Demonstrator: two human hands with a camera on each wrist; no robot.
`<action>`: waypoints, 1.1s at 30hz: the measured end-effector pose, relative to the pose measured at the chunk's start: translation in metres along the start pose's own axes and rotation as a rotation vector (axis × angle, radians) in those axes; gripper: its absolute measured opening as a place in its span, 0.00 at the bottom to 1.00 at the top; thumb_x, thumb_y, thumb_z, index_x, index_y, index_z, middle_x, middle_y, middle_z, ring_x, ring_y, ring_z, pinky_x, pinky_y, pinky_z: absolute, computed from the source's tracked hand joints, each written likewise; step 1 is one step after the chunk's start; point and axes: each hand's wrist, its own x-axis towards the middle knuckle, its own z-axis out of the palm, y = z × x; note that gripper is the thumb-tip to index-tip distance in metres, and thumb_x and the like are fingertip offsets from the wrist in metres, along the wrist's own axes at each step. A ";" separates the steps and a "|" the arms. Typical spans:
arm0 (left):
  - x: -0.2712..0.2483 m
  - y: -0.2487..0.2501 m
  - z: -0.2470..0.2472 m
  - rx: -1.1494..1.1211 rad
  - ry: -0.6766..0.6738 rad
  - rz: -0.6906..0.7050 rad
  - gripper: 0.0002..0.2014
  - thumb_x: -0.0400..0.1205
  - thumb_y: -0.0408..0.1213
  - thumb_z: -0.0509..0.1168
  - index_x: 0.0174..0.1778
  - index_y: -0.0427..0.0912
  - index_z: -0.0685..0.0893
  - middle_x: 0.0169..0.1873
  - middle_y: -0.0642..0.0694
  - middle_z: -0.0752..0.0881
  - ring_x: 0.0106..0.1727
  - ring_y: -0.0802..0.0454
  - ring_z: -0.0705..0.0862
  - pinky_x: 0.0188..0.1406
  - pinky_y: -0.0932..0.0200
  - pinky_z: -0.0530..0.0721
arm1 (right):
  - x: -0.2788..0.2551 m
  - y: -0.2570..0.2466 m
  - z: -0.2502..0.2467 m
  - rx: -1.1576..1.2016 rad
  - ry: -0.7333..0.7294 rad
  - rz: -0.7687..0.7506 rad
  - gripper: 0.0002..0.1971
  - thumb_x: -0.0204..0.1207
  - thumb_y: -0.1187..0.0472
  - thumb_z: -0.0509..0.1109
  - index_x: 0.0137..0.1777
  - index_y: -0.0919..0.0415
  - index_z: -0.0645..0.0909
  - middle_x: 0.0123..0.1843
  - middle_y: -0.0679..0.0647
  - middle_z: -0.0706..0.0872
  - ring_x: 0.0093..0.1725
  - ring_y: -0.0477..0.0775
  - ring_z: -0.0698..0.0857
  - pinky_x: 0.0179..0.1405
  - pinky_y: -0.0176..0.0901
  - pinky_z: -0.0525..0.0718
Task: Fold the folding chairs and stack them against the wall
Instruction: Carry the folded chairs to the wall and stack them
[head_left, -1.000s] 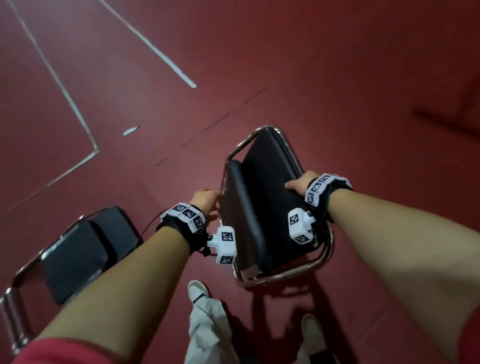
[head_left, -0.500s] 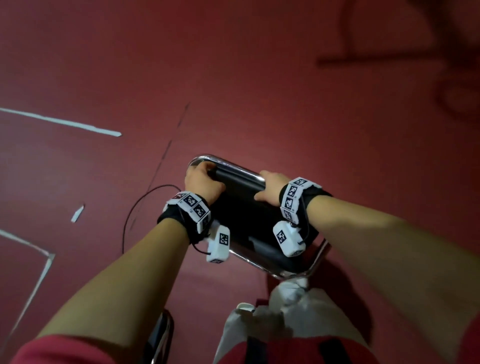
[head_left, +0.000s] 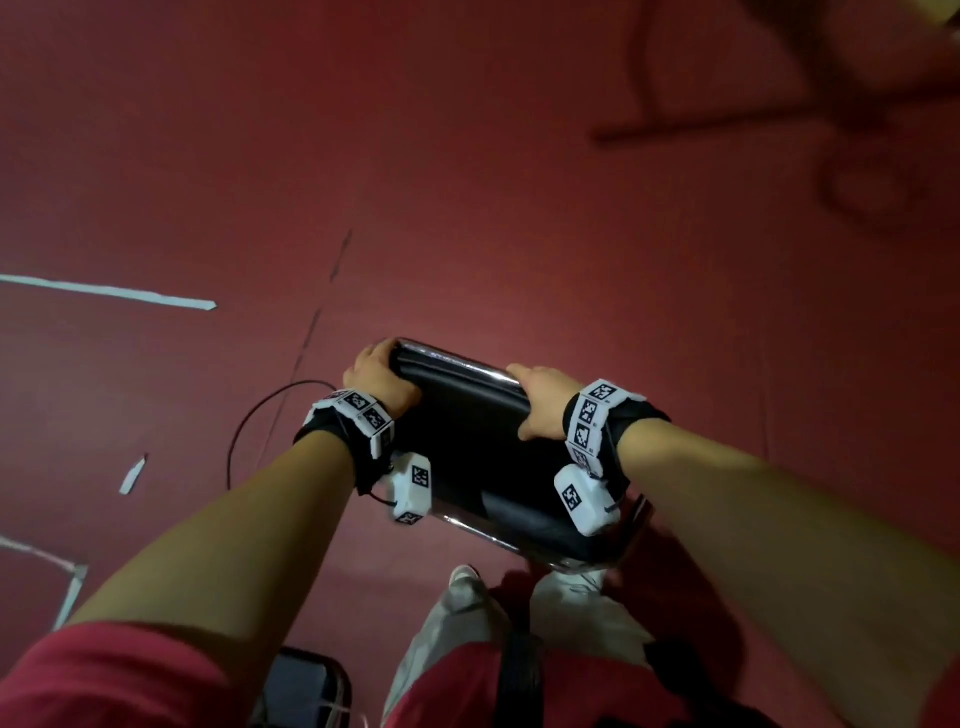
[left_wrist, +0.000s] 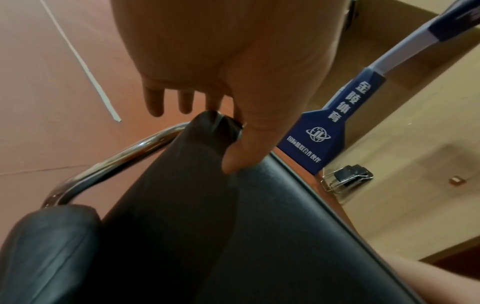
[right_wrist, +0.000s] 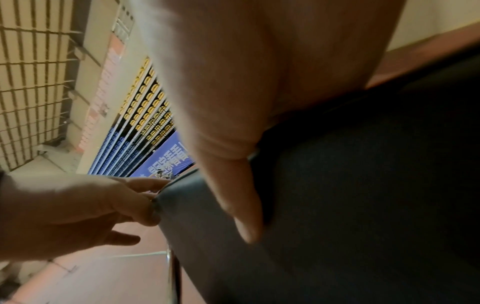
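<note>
folded chair (head_left: 483, 457) is carried flat by its top edge, left hand (head_left: 376, 376) and right hand (head_left: 543, 402) fingers curled round opposite corners (balanced for the wall)

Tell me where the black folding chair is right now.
In the head view the folding chair is at centre, folded flat and held in front of the person's legs over the red floor, with the left hand and right hand gripping its top corners.
</note>
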 end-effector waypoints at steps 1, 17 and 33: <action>0.004 -0.003 -0.002 0.000 -0.015 0.002 0.45 0.67 0.36 0.74 0.83 0.55 0.69 0.80 0.43 0.71 0.78 0.35 0.71 0.79 0.43 0.72 | -0.003 0.000 0.001 -0.004 0.002 -0.004 0.43 0.67 0.56 0.83 0.80 0.57 0.65 0.68 0.61 0.80 0.64 0.63 0.81 0.60 0.52 0.83; 0.054 -0.034 -0.004 -0.225 -0.151 0.047 0.35 0.72 0.25 0.72 0.75 0.42 0.68 0.59 0.38 0.82 0.52 0.41 0.83 0.48 0.53 0.83 | -0.079 0.052 0.069 0.448 0.563 0.529 0.46 0.60 0.40 0.85 0.79 0.44 0.70 0.76 0.53 0.72 0.77 0.61 0.68 0.78 0.56 0.68; 0.055 -0.068 0.019 -0.448 -0.102 -0.041 0.36 0.72 0.21 0.70 0.77 0.40 0.68 0.60 0.38 0.81 0.60 0.39 0.82 0.59 0.51 0.80 | -0.098 0.062 0.133 1.206 0.845 0.498 0.40 0.63 0.51 0.86 0.72 0.44 0.67 0.70 0.49 0.81 0.70 0.51 0.80 0.73 0.55 0.78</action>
